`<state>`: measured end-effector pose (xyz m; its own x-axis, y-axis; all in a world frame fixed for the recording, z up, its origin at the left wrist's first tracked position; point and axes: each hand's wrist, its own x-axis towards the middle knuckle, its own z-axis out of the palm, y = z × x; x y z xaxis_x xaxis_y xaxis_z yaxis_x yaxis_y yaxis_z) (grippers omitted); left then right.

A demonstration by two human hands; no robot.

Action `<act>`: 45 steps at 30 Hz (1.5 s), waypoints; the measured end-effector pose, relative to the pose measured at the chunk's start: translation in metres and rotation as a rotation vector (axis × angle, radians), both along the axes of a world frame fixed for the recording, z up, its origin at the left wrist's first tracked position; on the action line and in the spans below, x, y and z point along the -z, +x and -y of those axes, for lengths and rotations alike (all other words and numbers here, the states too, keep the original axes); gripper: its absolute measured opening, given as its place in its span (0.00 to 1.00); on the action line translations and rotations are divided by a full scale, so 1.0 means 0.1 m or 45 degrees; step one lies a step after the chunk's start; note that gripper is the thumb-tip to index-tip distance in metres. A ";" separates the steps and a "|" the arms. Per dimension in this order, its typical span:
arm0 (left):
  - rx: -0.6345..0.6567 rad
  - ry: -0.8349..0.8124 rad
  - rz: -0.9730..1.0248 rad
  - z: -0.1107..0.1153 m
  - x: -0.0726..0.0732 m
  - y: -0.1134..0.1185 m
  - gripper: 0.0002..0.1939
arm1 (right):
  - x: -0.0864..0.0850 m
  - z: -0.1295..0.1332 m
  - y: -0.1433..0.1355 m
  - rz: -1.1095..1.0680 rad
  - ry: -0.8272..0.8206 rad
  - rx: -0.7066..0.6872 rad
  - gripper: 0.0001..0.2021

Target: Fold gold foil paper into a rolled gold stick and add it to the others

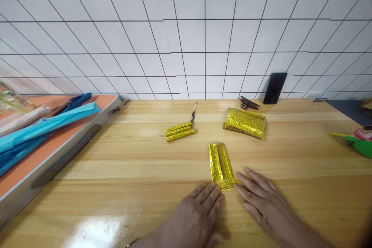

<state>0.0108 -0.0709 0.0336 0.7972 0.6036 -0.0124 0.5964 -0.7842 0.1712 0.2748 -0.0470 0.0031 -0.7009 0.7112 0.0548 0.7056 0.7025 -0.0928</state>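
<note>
Two hands down low on the bench [139, 201], and between their fingertips lies the gold sheet [215, 162], flat, its long sides turned in towards a narrow middle gap and its near end doubled into a short band. Left hand [194, 215] comes in from seven o'clock, fingers straight and close together, tips on the near-left corner; that looks like a press to stop the foil springing up. Right hand [271, 205] sits at four o'clock, fingers open and loosely fanned, one tip at the near-right corner, probably steadying that edge. Neither hand has anything gripped; it's all flat contact, which seems kinder to thin foil than a pinch. Up at ten o'clock from the sheet, three gold rolls [180, 135] lie side by side, apparently parked out of the hands' way, with a pen [193, 111] just beyond them. Over at one o'clock there's the stack [244, 123], slightly fanned, likely put there for easy reach, a dark clip [249, 103] just behind it. Farther that way, a black slab [274, 88] leans on the wall [188, 35], propped upright, perhaps to save bench space.
</note>
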 end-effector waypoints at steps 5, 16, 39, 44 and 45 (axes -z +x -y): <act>-0.054 0.162 0.097 0.04 0.08 0.00 0.24 | -0.01 -0.02 0.01 -0.024 -0.039 0.038 0.20; -0.074 0.334 0.245 -0.04 0.15 0.02 0.17 | 0.06 -0.04 0.05 -0.064 0.012 -0.027 0.23; -0.240 0.114 0.237 -0.13 0.12 0.03 0.18 | -0.41 0.06 -0.20 -0.218 -0.091 -0.624 0.11; -0.295 0.170 0.289 -0.09 0.22 0.10 0.15 | -0.38 0.03 -0.03 -0.200 0.004 -0.422 0.13; -0.298 0.180 0.289 -0.08 0.23 0.11 0.15 | -0.33 0.02 0.02 -0.222 0.043 -0.376 0.15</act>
<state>0.0220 -0.0625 0.0106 0.6102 0.7531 0.2460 0.7216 -0.6565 0.2198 0.2764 -0.0487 0.0358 -0.8544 0.4745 0.2117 0.4468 0.8789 -0.1670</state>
